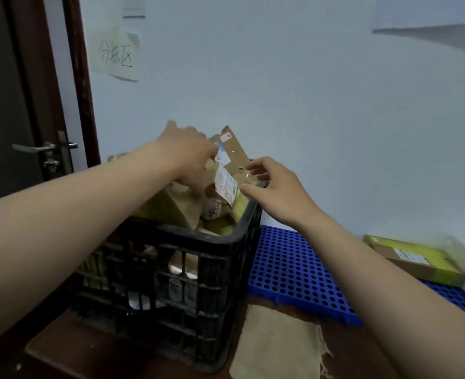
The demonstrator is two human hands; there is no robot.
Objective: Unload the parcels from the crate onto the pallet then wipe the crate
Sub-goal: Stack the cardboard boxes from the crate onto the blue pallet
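Observation:
A black plastic crate (220, 272) stands in the middle, filled with several brown cardboard parcels (176, 206). One flat brown parcel (235, 150) with white labels sticks up above the far rim. My left hand (187, 154) reaches over the crate and grips this parcel's left side, its fingers curled down among the parcels. My right hand (275, 187) is at the parcel's right edge over the crate's rim, thumb and fingers pinching it. The blue perforated pallet (294, 272) lies to the right of the crate, and a yellow-and-brown parcel (414, 258) rests on its far right.
A beige cloth (277, 343) lies on the brown floor in front of the pallet, right of the crate. A pale wall rises behind, with a handwritten paper sign (117, 54). A dark door with a metal handle (45, 147) is at the left.

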